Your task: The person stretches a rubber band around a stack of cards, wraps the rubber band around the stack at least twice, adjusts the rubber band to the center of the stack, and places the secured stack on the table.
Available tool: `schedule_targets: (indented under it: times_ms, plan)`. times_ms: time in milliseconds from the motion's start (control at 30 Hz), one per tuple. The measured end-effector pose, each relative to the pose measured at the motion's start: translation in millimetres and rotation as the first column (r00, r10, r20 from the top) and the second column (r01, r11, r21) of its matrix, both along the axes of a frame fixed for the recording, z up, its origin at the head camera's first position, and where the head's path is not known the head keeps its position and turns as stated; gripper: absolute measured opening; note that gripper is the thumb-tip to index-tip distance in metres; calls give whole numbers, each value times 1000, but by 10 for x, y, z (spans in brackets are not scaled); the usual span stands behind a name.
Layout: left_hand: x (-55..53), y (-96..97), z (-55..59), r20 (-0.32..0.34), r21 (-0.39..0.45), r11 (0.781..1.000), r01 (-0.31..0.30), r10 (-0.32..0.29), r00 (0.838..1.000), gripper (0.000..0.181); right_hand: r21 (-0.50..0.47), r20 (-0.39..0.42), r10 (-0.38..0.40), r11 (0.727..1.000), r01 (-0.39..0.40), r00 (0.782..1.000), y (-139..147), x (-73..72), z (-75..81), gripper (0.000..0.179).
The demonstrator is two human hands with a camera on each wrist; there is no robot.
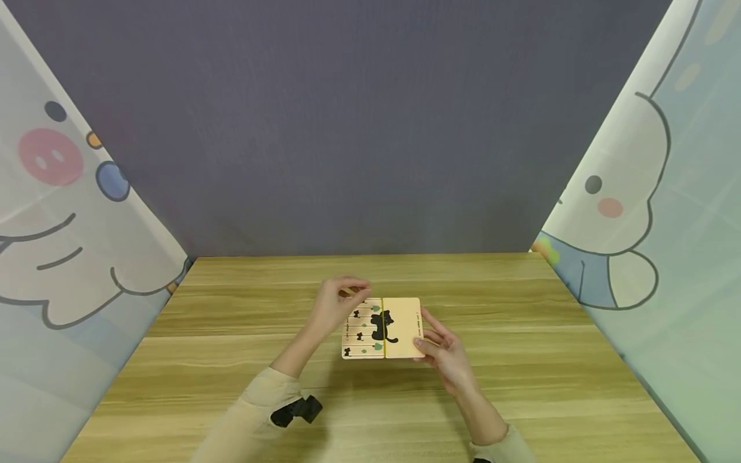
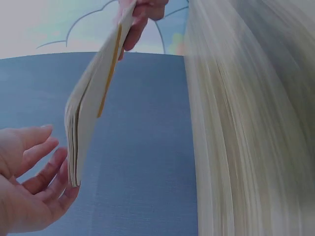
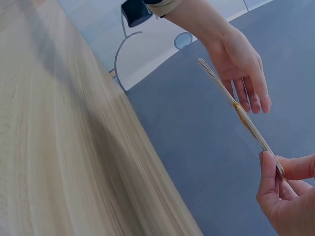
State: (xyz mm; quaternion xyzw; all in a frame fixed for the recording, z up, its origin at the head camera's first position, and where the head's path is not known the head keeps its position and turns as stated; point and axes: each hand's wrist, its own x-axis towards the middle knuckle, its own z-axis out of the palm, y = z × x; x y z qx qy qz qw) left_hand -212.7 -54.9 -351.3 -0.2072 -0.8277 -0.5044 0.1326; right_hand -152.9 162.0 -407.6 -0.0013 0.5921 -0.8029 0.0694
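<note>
A thin cream notebook [image 1: 402, 328], printed with a black cat and green leaves, is held up above the table with its printed face toward the head camera. Around its middle runs a yellow elastic band [image 1: 384, 328]. My right hand [image 1: 448, 357] pinches the notebook's right edge, thumb on the printed face and fingers behind. At the upper left corner is my left hand [image 1: 341, 302], its fingers loosely bent. In the left wrist view, the left fingertips [image 2: 61, 169] lie right at the notebook's edge, partly hidden behind it. Edge-on, the notebook [image 3: 216, 78] shows thin layered pages.
Below the hands spreads a wood-grain table [image 1: 231, 334]. A dark grey panel [image 1: 359, 128] stands along its back edge. Cartoon-printed curtains [image 1: 75, 257] flank both sides. A black wrist device [image 1: 298, 410] is strapped at the left sleeve.
</note>
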Motion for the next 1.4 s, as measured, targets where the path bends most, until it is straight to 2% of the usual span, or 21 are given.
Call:
schedule_targets:
  times_ms: [67, 200, 233, 333, 367, 467, 567, 633, 867, 1033, 1167, 1267, 1333, 1400]
  plan:
    - [41, -1, -8, -33, 16, 999, -37, 37, 999, 15, -8, 16, -19, 1000, 19, 1000, 3, -4, 6, 62]
    - [125, -10, -37, -45, 81, 993, -81, 85, 995, 18, -33, 40, -50, 998, 51, 998, 9, -18, 16, 61]
    - [148, -12, -44, -40, 99, 991, -85, 90, 995, 19, -39, 43, -55, 998, 57, 998, 11, -24, 18, 61]
    - [279, 9, 32, 1, 142, 985, -101, 102, 995, 20, -42, 51, -68, 997, 71, 996, 26, -42, 23, 62]
    - [296, 10, 17, 2, 151, 982, -109, 110, 994, 21, -43, 53, -72, 996, 75, 996, 32, -48, 24, 62]
    - [333, 11, -51, 5, 188, 975, -120, 122, 993, 23, -34, 56, -80, 996, 82, 995, 48, -61, 27, 62]
    - [305, -8, -241, -1, 211, 967, -145, 149, 989, 26, -32, 57, -86, 996, 88, 995, 64, -71, 38, 62]
    - [335, 1, -290, 10, 216, 962, -165, 167, 986, 27, -32, 56, -89, 995, 91, 994, 75, -83, 46, 62]
    - [422, 64, -400, 127, 248, 939, -236, 210, 969, 32, -38, 25, -108, 993, 109, 994, 101, -154, 71, 62]
    - [499, 133, -348, 205, 298, 915, -270, 215, 955, 34, -27, 22, -112, 993, 112, 994, 93, -197, 82, 61]
    - [487, 156, -406, 227, 336, 893, -299, 232, 946, 35, -18, 28, -111, 994, 111, 993, 74, -232, 69, 60]
    - [424, 148, -557, 226, 344, 887, -308, 240, 944, 37, 6, -5, -104, 995, 104, 995, 69, -263, 23, 60]
    - [392, 148, -635, 213, 336, 890, -309, 248, 945, 38, 45, -55, -90, 995, 93, 994, 78, -308, -66, 60]
    - [358, 148, -704, 199, 334, 890, -309, 254, 947, 38, 85, -110, -69, 993, 78, 992, 110, -402, -243, 62]
